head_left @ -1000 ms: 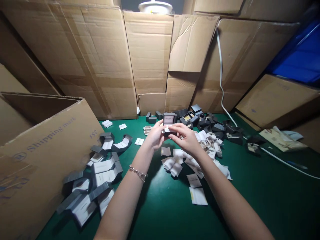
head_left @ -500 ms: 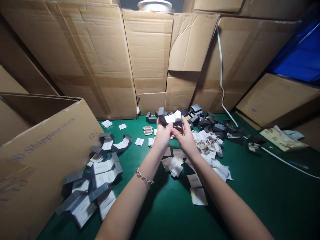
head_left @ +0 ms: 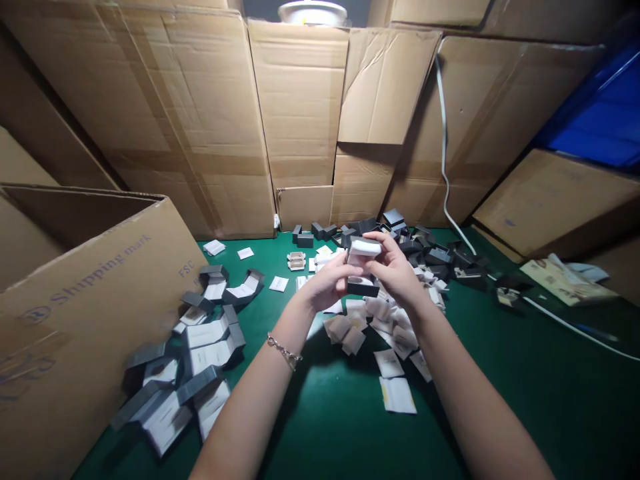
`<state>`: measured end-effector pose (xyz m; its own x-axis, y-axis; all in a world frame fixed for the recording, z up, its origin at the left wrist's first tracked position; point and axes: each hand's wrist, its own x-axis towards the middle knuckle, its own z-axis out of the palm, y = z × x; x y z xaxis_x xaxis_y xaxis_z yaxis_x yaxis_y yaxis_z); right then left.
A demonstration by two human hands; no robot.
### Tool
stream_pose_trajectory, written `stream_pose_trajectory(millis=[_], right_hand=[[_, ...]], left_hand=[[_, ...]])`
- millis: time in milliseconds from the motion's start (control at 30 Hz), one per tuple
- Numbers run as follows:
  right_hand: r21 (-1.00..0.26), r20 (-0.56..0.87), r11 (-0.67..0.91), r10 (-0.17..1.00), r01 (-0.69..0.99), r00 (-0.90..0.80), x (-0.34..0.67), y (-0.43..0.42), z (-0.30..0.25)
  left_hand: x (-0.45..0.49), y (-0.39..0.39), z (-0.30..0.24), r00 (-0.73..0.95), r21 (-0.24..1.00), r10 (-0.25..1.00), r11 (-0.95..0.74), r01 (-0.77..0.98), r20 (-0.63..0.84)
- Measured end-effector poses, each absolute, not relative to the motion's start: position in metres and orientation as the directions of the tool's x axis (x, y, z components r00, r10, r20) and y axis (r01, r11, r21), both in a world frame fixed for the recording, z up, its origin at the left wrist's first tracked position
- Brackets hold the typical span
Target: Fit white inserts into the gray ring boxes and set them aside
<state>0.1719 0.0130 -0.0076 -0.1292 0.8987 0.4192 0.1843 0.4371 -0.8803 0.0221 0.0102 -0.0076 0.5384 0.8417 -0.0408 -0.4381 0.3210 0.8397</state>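
Held up between both hands over the green table (head_left: 330, 413) is a small black box (head_left: 363, 288) with a white inside, its flaps unfolded. My left hand (head_left: 327, 283) grips its left side, fingers curled around it. On the other side my right hand (head_left: 395, 270) pinches the box with thumb and fingers. White folded papers (head_left: 350, 330) lie just below the hands. Behind and to the right spreads a heap of dark boxes (head_left: 433, 250), partly covered by my right hand. A small open tan-and-white insert (head_left: 296, 261) rests left of the hands.
At the left stands a large open carton (head_left: 100, 293) with several unfolded black-and-white boxes (head_left: 210, 343) beside it. Stacked cartons (head_left: 200, 120) wall off the back. A white cable (head_left: 443, 133) hangs down and runs across the right side, near a flat beige packet (head_left: 565, 280).
The black box has been turned in my hands, so its white inside faces me more. Both hands have shifted slightly right and lower, and my right hand has moved over the box's side.
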Motion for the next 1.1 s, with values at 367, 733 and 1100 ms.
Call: stream_pose_trajectory(millis=[367, 733, 1100], right_hand=[[-0.23, 0.794, 0.687, 0.542, 0.689, -0.275, 0.181, 0.01, -0.004], [-0.267, 0.76, 0.709, 0.572, 0.653, -0.309, 0.174, 0.002, 0.004], [-0.24, 0.742, 0.717, 0.57, 0.655, -0.353, 0.177, -0.002, 0.008]], left_hand=[[0.032, 0.013, -0.015, 0.367, 0.909, 0.929, 0.123, -0.398, 0.035], [0.033, 0.013, -0.015, 0.314, 0.907, 0.948, 0.169, -0.386, -0.043], [0.03, 0.012, -0.007, 0.2, 0.933, 0.98, 0.059, -0.354, 0.014]])
